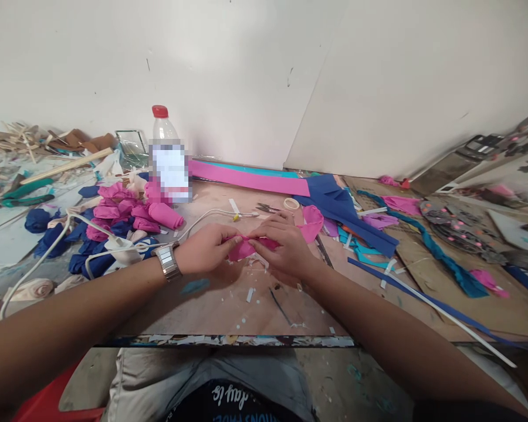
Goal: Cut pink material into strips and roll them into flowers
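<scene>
Both hands meet over the middle of the table, pinching one piece of pink material (241,251) between them. My left hand (206,247), with a metal watch at the wrist, has thumb and fingers closed on the left part of it. My right hand (284,243) is closed on it just to the right, the fingertips of the two hands almost touching. From behind my right hand the pink material shows again as a wider loose end (312,223). The fingers hide part of the piece.
Pink and blue rolled pieces (123,208) pile up at the left, crossed by a white cable (30,272). Behind stand a red-capped bottle (165,126) and a phone (171,170). Scissors (267,208), a tape ring (291,204) and blue strips (334,202) lie beyond my right hand.
</scene>
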`<state>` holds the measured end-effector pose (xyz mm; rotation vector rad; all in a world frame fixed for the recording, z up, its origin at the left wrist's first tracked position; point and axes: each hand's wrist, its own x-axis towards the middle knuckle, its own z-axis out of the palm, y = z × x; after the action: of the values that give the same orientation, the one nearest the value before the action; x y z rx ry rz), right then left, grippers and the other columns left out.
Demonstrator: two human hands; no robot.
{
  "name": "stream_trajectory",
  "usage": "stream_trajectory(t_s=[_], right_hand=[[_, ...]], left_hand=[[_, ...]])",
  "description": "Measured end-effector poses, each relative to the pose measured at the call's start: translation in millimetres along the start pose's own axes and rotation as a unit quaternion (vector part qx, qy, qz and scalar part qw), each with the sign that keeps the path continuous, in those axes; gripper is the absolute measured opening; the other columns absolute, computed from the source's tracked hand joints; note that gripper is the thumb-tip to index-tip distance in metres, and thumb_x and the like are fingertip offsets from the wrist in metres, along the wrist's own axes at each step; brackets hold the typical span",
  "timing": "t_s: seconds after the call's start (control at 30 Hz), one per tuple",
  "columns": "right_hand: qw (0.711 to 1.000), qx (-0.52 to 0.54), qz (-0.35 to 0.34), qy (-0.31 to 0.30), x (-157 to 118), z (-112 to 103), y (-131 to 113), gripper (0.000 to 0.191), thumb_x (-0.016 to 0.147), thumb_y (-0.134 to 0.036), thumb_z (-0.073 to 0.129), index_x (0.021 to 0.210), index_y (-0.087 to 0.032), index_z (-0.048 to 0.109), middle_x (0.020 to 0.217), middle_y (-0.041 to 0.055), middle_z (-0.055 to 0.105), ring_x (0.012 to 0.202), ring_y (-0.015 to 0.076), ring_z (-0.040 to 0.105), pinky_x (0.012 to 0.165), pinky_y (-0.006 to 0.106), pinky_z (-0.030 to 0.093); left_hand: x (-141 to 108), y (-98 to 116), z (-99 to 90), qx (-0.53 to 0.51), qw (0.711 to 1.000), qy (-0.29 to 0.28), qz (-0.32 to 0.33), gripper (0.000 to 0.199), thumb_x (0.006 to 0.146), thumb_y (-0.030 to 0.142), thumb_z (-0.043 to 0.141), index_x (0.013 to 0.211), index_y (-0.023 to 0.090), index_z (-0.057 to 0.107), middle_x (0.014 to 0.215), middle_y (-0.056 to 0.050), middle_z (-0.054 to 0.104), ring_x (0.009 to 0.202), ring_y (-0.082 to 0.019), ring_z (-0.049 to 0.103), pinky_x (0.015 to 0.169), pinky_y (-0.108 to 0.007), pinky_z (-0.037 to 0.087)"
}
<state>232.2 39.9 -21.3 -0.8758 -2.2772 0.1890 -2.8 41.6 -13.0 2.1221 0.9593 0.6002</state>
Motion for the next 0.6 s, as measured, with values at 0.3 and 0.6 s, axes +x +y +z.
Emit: stream_trajectory(t_s=[0.3, 0.6], right_hand=[[0.999, 0.022, 0.011, 0.032, -1.8, 3.1, 5.1, 0.010, 0.100, -0.031, 0.070, 0.096, -0.027, 0.077, 0.092, 0.0014, 0.081, 0.092, 0.0232, 0.071, 0.098, 0.046, 0.045], [1.000, 0.008, -0.018, 0.006, 1.1, 0.4, -3.3, 0.009, 0.101, -0.028, 0.069, 0.096, -0.026, 0.076, 0.091, 0.0000, 0.082, 0.092, 0.0214, 0.071, 0.094, 0.043, 0.046]], left_hand=[[-2.4, 5.3, -3.9, -0.028, 1.000, 0.001, 0.005, 0.039, 0.094, 0.019, 0.042, 0.105, 0.019, 0.079, 0.087, -0.004, 0.074, 0.080, -0.019, 0.066, 0.073, -0.031, 0.051], [-0.4, 2.2, 1.5, -0.008, 1.000, -0.004, -0.010, 0.035, 0.100, 0.037, 0.054, 0.080, 0.016, 0.075, 0.068, 0.000, 0.066, 0.065, -0.014, 0.055, 0.060, -0.027, 0.039]])
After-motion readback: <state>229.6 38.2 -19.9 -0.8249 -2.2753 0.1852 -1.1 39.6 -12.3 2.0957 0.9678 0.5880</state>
